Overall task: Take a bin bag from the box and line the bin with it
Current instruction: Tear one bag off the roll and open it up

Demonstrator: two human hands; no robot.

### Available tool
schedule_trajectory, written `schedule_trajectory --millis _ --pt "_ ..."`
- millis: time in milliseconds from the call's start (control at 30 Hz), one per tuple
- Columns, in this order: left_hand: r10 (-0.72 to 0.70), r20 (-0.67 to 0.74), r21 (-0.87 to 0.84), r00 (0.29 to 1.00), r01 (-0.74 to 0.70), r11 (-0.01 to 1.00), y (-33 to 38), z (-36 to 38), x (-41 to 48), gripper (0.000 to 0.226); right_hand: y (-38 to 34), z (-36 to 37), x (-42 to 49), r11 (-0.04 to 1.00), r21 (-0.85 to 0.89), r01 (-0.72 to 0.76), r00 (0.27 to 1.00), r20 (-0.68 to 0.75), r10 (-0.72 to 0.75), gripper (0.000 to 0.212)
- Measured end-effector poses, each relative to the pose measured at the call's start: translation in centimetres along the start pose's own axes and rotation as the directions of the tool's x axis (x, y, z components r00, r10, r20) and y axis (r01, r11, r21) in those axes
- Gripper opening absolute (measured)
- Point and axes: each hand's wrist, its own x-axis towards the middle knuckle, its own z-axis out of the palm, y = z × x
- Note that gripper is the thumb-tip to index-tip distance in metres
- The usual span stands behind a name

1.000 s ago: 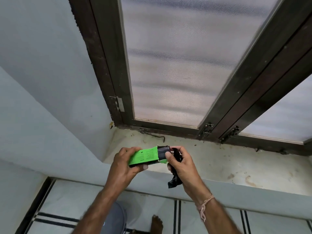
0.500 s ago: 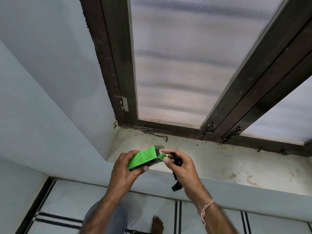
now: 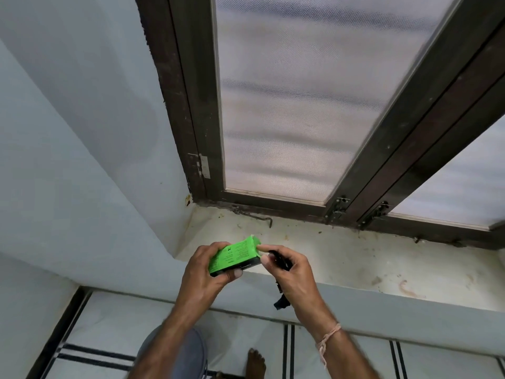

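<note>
Box (image 3: 233, 257) now closed, bag (image 3: 281, 304) — half-hidden

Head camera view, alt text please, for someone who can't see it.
A person's left hand grips a small green box while the right hand, holding a black bin bag, touches the box's end flap. Behind them lies a stained window sill.

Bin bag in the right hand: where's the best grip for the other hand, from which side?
Probably the loose tail of the bin bag, dangling free under the right hand. Come from below-left; the rest is bunched in that hand's fingers. The left hand holds the green box.
</note>
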Motion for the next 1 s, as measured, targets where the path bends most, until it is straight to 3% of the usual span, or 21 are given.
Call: schedule_trajectory --millis 100,200,300,467,667,1000 --pt "-0.011 0.005 -0.01 1.0 0.011 1.0 -0.1 -0.4 -0.1 0.058 0.3 -0.5 0.1 1.0 0.02 0.001 0.993 -0.117 0.001 0.033" --pt "-0.003 0.007 -0.041 1.0 0.003 0.999 -0.2 -0.9 -0.3 0.059 0.0 -1.3 0.4 0.989 0.047 -0.143 0.968 -0.203 0.15 0.039" --pt "0.012 0.027 -0.036 1.0 -0.011 0.999 -0.2 -1.2 -0.3 0.059 -0.4 -2.2 0.4 0.961 0.17 -0.217 0.971 -0.068 0.231 0.03" --pt "0.02 0.033 -0.016 0.999 -0.02 1.0 -0.2 -1.5 -0.2 0.06 -1.1 -2.8 0.6 0.961 0.224 -0.162 0.984 0.108 0.14 0.024" --pt "0.036 0.063 -0.004 0.997 -0.036 0.999 0.0 -1.7 -0.1 0.06 -1.5 -2.5 0.9 0.995 0.066 -0.07 0.98 0.189 0.056 0.03" --pt "0.105 0.097 0.042 0.99 -0.109 0.993 0.4 -1.7 -0.1 0.056 -2.6 -2.1 1.5 0.992 -0.129 0.006 0.973 0.23 0.024 0.012"
